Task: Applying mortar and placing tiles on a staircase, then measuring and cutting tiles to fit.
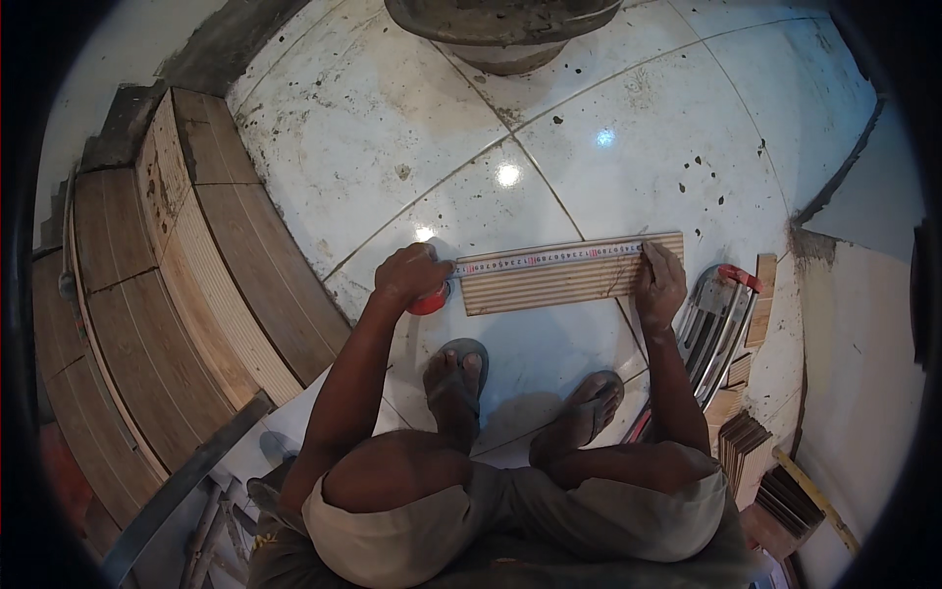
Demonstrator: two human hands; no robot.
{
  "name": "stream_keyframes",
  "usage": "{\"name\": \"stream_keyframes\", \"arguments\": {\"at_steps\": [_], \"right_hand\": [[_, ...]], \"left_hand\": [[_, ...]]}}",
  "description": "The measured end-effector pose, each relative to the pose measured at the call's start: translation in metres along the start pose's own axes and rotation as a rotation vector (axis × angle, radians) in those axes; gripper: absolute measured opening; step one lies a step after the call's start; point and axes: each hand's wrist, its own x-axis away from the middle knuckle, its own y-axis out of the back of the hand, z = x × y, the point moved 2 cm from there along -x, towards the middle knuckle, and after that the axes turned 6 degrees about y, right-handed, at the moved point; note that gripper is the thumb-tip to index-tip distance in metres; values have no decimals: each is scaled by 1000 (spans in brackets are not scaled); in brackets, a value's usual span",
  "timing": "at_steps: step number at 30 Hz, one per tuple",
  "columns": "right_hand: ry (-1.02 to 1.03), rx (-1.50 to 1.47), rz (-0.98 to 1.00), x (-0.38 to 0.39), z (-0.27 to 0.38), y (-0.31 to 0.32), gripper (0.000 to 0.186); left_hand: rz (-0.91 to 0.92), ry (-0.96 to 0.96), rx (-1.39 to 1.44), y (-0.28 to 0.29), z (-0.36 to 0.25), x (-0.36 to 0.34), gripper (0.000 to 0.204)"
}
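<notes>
A ribbed, wood-look tile strip (549,292) lies on the white tiled floor in front of my feet. Along its far part stretches the pale blade of a tape measure (549,257), pulled out from left to right. My left hand (412,273) is closed around the red tape case, just off the strip's left end; part of the case shows below the fingers. Toward the strip's right end, my right hand (660,280) pinches the blade's end against the tile, the fingertips touching both.
A tile cutter (708,329) with metal rails and a red end lies to the right. Stacked tile pieces (744,447) sit behind it, near the wall. Wood-look tiled steps (235,226) rise at the left. A mortar-stained basin (505,44) stands at the far side.
</notes>
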Motion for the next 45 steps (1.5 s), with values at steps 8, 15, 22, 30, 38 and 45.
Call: {"name": "stream_keyframes", "arguments": {"at_steps": [8,15,22,30,38,45], "right_hand": [[-15,-4,-6,-1,1,-2,32],[-24,2,19,1,1,-1,33],[29,4,-77,7,7,-16,30],[-11,52,-43,-4,-3,12,30],[34,15,-67,-8,7,-9,33],[11,45,-19,-8,-7,4,28]], "left_hand": [[27,16,-6,2,2,3,51],[-5,-6,-8,-2,5,-4,52],[-81,-168,-171,-21,51,-36,51],[-142,-140,30,-7,-3,-4,51],[-138,-150,-37,-25,39,-29,47],[-28,-113,9,-12,5,-16,52]]}}
